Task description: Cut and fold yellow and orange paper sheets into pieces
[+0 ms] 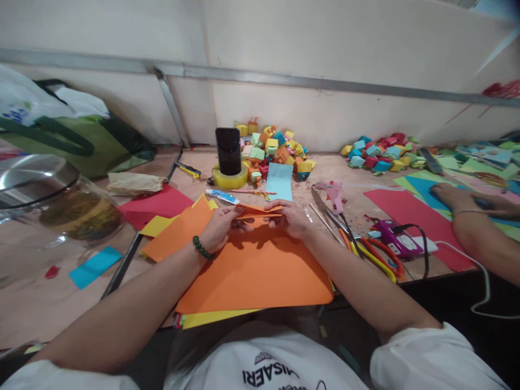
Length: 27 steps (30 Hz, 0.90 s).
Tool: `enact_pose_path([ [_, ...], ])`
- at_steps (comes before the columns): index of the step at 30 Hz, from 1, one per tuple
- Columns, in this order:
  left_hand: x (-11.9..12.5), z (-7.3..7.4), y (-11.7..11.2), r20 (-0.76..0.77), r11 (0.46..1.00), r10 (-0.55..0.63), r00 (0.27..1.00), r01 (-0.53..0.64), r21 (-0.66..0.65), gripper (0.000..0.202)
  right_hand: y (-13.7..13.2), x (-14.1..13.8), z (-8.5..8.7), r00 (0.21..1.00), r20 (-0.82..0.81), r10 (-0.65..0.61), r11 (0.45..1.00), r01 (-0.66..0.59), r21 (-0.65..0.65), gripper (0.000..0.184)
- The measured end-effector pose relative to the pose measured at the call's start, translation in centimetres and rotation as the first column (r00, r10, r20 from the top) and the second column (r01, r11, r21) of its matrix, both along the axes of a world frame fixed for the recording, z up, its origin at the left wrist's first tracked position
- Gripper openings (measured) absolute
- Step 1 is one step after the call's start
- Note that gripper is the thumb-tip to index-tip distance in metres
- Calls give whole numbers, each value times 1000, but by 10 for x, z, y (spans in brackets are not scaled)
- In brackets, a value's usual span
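Note:
Between my two hands is a small folded piece of orange paper (258,213). My left hand (223,227), with a dark green bead bracelet (202,247) at the wrist, pinches its left end. On the right end, the fingers of my right hand (293,218) are closed. Both hands hover over a stack of large orange paper sheets (260,276), with yellow edges showing underneath. Just beyond the hands lie a blue and white tube (222,196) and a light blue paper (279,181).
A phone (228,151) leans upright in a yellow tape roll (230,176). Behind sits a pile of folded paper cubes (273,146). Rightward are a pink glue gun (333,196), scissors (377,259) and a co-worker's hand (455,197). A glass jar (81,214) stands left.

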<state>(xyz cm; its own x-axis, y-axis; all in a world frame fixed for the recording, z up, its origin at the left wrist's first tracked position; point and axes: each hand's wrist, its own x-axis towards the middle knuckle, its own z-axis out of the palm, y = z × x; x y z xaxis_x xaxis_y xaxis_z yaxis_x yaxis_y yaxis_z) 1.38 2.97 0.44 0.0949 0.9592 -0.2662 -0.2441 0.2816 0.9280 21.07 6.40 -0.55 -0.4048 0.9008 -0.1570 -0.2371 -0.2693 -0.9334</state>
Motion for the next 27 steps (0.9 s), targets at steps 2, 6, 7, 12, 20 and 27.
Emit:
enact_pose_path([
  [2,0,2,0,24,999,27,999,-26,-25,30,0,-1,-1,1000,11,-4,1000,4,8,11],
  [6,1,7,-1,23,996,16,1000,-14,-83,39,0,-4,-4,999,55,2,997,-6,71,13],
  [7,1,8,-1,11,996,11,1000,-10,-85,36,-1,-4,-4,998,60,8,995,-13,94,13],
  [12,0,4,-1,-29,998,-19,999,17,-62,18,-3,-2,-7,995,81,50,986,-62,157,12],
  [20,5,2,-6,-273,968,-6,962,74,239,20,5,24,15,976,213,49,911,-131,390,22],
  [27,11,7,-18,-498,871,3,867,243,428,22,-13,7,22,811,564,156,827,-419,374,28],
])
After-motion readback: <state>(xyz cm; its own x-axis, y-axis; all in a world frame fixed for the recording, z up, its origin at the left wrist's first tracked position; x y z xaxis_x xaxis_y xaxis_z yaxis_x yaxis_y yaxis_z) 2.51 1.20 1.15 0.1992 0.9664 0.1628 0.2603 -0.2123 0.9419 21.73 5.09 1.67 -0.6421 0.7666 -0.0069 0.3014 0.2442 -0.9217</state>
